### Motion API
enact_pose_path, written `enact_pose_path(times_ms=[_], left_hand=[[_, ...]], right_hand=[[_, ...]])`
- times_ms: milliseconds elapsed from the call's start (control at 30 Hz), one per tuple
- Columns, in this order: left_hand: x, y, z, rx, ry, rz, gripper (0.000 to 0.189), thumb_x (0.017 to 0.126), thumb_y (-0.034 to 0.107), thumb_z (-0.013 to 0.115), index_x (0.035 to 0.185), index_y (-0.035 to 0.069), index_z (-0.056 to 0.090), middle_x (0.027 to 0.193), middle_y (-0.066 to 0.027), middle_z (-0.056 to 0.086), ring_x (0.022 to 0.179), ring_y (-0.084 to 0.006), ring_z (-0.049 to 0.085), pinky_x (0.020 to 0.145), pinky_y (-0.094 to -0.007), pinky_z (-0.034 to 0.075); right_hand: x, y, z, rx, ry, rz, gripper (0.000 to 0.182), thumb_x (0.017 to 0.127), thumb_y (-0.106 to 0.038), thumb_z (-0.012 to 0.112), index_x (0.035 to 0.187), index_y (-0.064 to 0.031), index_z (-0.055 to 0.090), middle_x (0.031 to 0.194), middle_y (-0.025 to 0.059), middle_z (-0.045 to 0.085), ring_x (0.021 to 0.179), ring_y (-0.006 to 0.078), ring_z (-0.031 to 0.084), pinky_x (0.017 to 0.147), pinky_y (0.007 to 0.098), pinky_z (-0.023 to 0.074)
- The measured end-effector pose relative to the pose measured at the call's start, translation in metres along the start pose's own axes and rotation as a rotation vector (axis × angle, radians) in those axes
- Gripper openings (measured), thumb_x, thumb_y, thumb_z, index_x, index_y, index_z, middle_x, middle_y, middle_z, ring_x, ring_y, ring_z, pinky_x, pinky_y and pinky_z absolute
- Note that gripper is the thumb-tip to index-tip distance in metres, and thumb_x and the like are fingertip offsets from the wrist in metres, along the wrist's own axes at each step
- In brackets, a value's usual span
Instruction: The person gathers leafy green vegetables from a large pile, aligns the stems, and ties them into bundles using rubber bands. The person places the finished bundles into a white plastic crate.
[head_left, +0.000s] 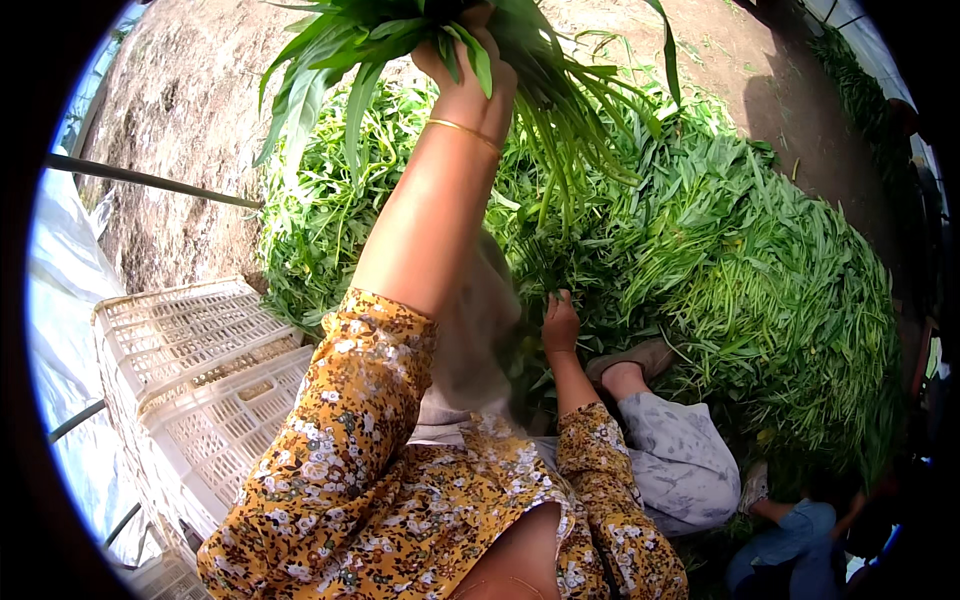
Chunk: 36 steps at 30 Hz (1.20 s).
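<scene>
My left hand (474, 86), with a thin gold bangle at the wrist, is raised at the top of the view. It grips a bunch of long-leaved greens (360, 34), which look like water spinach; leaves spread to the left and stems (570, 142) hang to the right. Lower down, close to my bent leg, my right hand (562, 324) has its fingers closed on a few thin green stems (541, 259). Behind both hands spreads a large heap of cut greens (739, 262). The leaves hide part of my left fingers.
White plastic crates (217, 427) stand stacked at my left. Beyond them are a metal pole (157, 180) and plastic sheeting (64, 255). Bare soil (172, 112) lies past the heap. Another person's legs (795, 540) show at lower right. My shoe (637, 358) touches the heap's edge.
</scene>
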<state>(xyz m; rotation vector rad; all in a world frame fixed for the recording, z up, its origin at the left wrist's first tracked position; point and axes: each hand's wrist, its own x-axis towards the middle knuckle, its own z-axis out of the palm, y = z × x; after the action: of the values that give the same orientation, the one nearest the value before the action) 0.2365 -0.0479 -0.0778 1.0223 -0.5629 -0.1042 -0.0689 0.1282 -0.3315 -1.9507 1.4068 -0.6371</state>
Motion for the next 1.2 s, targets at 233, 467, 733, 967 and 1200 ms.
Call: enact_pose_path(times_ms=[233, 467, 733, 967, 1200], left_hand=[[-0.016, 0.0, 0.019, -0.056, 0.07, -0.201, 0.028, 0.088, 0.01, 0.044, 0.115, 0.01, 0.053, 0.11, -0.0062, 0.063, 0.101, -0.021, 0.058, 0.084, -0.0347, 0.05], [-0.004, -0.024, 0.005, 0.108, -0.138, -0.232, 0.027, 0.087, 0.003, 0.05, 0.112, 0.004, 0.06, 0.105, -0.01, 0.064, 0.092, -0.0238, 0.062, 0.078, -0.0358, 0.053], [-0.004, 0.004, 0.025, -0.332, 0.182, -0.429, 0.018, 0.085, 0.004, 0.056, 0.102, 0.006, 0.063, 0.093, -0.0083, 0.066, 0.082, -0.0254, 0.063, 0.071, -0.0418, 0.055], [0.018, 0.047, 0.009, -0.659, -0.081, -0.486, 0.019, 0.087, 0.004, 0.057, 0.105, 0.004, 0.061, 0.099, -0.0095, 0.064, 0.09, -0.0228, 0.061, 0.083, -0.0388, 0.052], [0.009, 0.057, -0.001, -0.44, -0.071, -0.424, 0.02, 0.082, 0.009, 0.058, 0.1, 0.005, 0.063, 0.094, -0.0081, 0.066, 0.085, -0.0233, 0.063, 0.08, -0.0367, 0.052]], right_hand=[[0.13, -0.117, 0.001, 0.131, 0.225, -0.148, 0.017, 0.096, -0.021, 0.049, 0.094, -0.0048, 0.051, 0.079, 0.0203, 0.06, 0.072, 0.0415, 0.057, 0.058, 0.0469, 0.044], [0.084, -0.047, 0.027, 0.011, 0.254, -0.215, 0.021, 0.097, -0.024, 0.047, 0.095, -0.0036, 0.053, 0.075, 0.018, 0.061, 0.066, 0.04, 0.059, 0.056, 0.0469, 0.0439], [0.083, -0.045, 0.008, 0.016, -0.032, 0.141, 0.026, 0.098, -0.025, 0.044, 0.09, -0.0011, 0.052, 0.076, 0.0211, 0.057, 0.069, 0.0394, 0.056, 0.061, 0.0469, 0.0433], [-0.009, 0.007, -0.017, -0.09, -0.035, 0.033, 0.021, 0.096, -0.025, 0.051, 0.092, -0.0042, 0.052, 0.081, 0.0177, 0.059, 0.071, 0.0414, 0.056, 0.059, 0.0488, 0.0438], [0.108, -0.059, -0.047, 0.015, 0.131, -0.109, 0.02, 0.096, -0.021, 0.05, 0.088, -0.003, 0.048, 0.074, 0.0199, 0.056, 0.065, 0.0411, 0.053, 0.055, 0.0459, 0.0399]])
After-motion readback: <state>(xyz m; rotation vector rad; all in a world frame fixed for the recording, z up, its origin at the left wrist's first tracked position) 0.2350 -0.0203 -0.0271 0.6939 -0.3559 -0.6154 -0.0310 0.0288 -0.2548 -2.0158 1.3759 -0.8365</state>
